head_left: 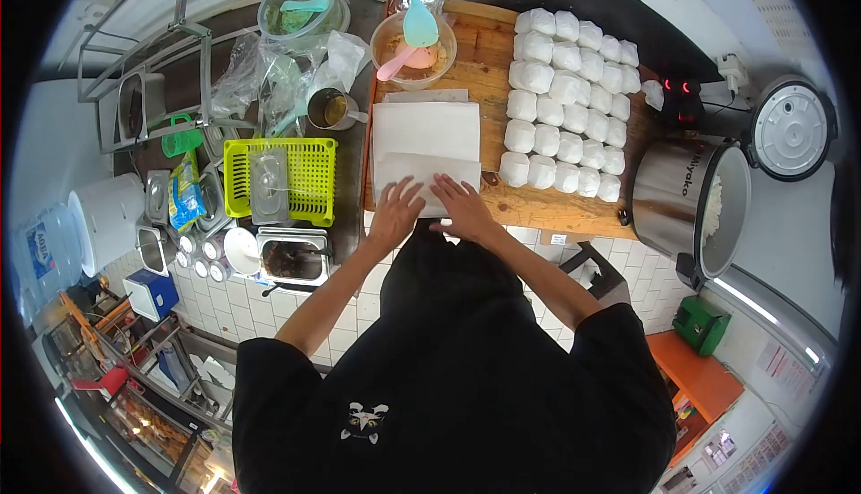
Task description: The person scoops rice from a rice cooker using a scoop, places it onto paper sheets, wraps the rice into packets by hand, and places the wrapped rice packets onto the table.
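White paper sheets [426, 128] lie stacked at the near edge of the wooden table, with the lower part of the top sheet apparently folded over. My left hand [397, 211] rests on the near left part of the paper, fingers stretched out and apart. Beside it, my right hand [464, 208] lies on the near right part, its fingers also spread. Neither hand grips anything that I can see. Just beyond the paper is a plastic tub [414, 73] of orange-brown food holding a pink spatula [396, 64] and a light-blue spatula [420, 24].
Rows of white wrapped bundles [567, 89] cover the right side of the wooden table [489, 50]. A steel rice cooker [668, 187] with white rice stands further right. Leftward are a metal mug [330, 108], a lime-green basket [323, 180] and a tub of green food [296, 21].
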Demonstrator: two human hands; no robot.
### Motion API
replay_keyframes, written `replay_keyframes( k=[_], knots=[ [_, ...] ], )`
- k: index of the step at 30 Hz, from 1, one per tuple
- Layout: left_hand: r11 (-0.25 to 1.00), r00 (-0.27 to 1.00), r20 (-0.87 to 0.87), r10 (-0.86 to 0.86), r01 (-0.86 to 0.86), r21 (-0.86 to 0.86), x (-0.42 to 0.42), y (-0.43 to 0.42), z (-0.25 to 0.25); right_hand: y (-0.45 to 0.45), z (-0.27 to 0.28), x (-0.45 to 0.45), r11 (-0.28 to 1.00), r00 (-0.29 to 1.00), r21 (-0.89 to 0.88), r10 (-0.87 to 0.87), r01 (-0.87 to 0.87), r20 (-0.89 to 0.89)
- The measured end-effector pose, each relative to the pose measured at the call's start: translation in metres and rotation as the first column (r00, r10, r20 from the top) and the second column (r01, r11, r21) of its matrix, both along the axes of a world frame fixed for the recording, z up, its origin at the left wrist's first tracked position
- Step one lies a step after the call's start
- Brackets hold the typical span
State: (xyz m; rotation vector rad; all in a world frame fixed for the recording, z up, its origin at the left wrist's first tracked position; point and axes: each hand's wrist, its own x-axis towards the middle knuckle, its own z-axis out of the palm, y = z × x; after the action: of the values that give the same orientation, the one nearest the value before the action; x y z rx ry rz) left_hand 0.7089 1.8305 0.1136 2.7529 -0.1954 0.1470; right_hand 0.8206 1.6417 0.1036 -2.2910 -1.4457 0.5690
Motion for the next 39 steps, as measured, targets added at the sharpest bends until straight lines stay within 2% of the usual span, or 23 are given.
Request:
replay_keyframes(
  k=[1,2,4,5,6,8,11,13,14,16,19,20,23,25,26,29,31,34,35,37,39],
  knots=[
    [0.999,1.0,0.01,0.014,-0.015,0.033,0.012,0.007,-0.001,0.004,-0.004,0.005,0.999,0.999,0.02,-0.033,0.033,-0.014],
    [0.996,0.996,-0.085,0.026,-0.033,-0.083,0.024,0.013,-0.001,0.008,-0.008,0.012,0.993,0.985,-0.017,-0.117,0.115,-0.128],
    [0.963,0.929,-0.368,0.032,-0.127,-0.236,0.05,0.03,-0.006,0.02,-0.011,0.032,0.96,0.897,-0.117,-0.281,0.256,-0.34],
    [0.936,0.867,-0.499,0.015,-0.188,-0.298,0.061,0.039,-0.008,0.026,-0.013,0.044,0.95,0.882,-0.157,-0.309,0.27,-0.355],
    [0.881,0.902,-0.431,0.025,-0.223,-0.418,0.067,0.046,-0.021,0.03,-0.019,0.055,0.938,0.865,-0.197,-0.34,0.284,-0.37],
    [0.831,0.906,-0.422,-0.027,-0.215,-0.513,0.077,0.058,-0.047,0.035,-0.028,0.068,0.914,0.826,-0.22,-0.402,0.34,-0.396],
    [0.737,0.907,-0.401,-0.126,-0.185,-0.65,0.084,0.07,-0.085,0.032,-0.041,0.085,0.96,0.862,-0.255,-0.227,0.119,-0.453],
    [0.692,0.908,-0.4,-0.123,-0.21,-0.69,0.082,0.069,-0.087,0.018,-0.055,0.091,0.969,0.863,-0.166,-0.237,0.181,-0.446],
    [0.691,0.877,-0.464,-0.127,-0.257,-0.675,0.081,0.071,-0.085,0.013,-0.062,0.092,0.971,0.863,-0.121,-0.239,0.207,-0.445],
    [0.687,0.8,-0.586,-0.131,-0.353,-0.635,0.079,0.073,-0.075,0.009,-0.053,0.095,0.962,0.811,-0.17,-0.272,0.214,-0.518],
    [0.726,0.9,-0.406,-0.158,-0.172,-0.666,0.074,0.085,-0.07,0.006,-0.045,0.097,0.947,0.769,-0.218,-0.319,0.236,-0.554],
    [0.782,0.887,-0.439,-0.143,-0.171,-0.599,0.075,0.089,-0.071,0.006,-0.044,0.098,0.942,0.762,-0.229,-0.333,0.245,-0.555],
    [0.92,0.849,-0.525,-0.061,-0.156,-0.36,0.072,0.093,-0.083,0.007,-0.055,0.092,0.967,0.901,-0.149,-0.248,0.208,-0.355],
    [0.977,0.838,-0.545,0.025,-0.138,-0.166,0.075,0.08,-0.072,0.014,-0.057,0.084,0.957,0.937,-0.177,-0.266,0.229,-0.228],
    [0.987,0.876,-0.479,0.047,-0.115,-0.112,0.076,0.073,-0.066,0.019,-0.057,0.078,0.952,0.949,-0.189,-0.272,0.24,-0.162],
    [0.993,0.968,-0.225,0.116,-0.116,0.012,0.078,0.056,-0.053,0.036,-0.04,0.062,0.936,0.901,0.07,-0.351,0.345,0.253],
    [0.982,0.982,0.01,0.187,-0.188,0.022,0.078,0.052,-0.05,0.033,-0.043,0.064,0.943,0.925,0.065,-0.333,0.327,0.184],
    [0.987,0.923,-0.378,0.069,-0.119,-0.112,0.077,0.058,-0.057,0.02,-0.06,0.062,0.963,0.962,-0.018,-0.268,0.27,0.051],
    [0.992,0.942,-0.332,0.052,-0.087,-0.09,0.074,0.057,-0.06,0.017,-0.069,0.06,0.969,0.97,-0.054,-0.241,0.241,0.001],
    [0.999,0.97,-0.241,0.014,-0.025,-0.042,0.059,0.051,-0.062,0.007,-0.074,0.048,0.977,0.976,0.03,-0.214,0.213,0.036],
    [0.996,0.989,-0.137,-0.053,0.043,-0.078,0.044,0.053,-0.062,-0.001,-0.073,0.035,0.973,0.974,0.108,-0.214,0.205,0.07]
  ],
)
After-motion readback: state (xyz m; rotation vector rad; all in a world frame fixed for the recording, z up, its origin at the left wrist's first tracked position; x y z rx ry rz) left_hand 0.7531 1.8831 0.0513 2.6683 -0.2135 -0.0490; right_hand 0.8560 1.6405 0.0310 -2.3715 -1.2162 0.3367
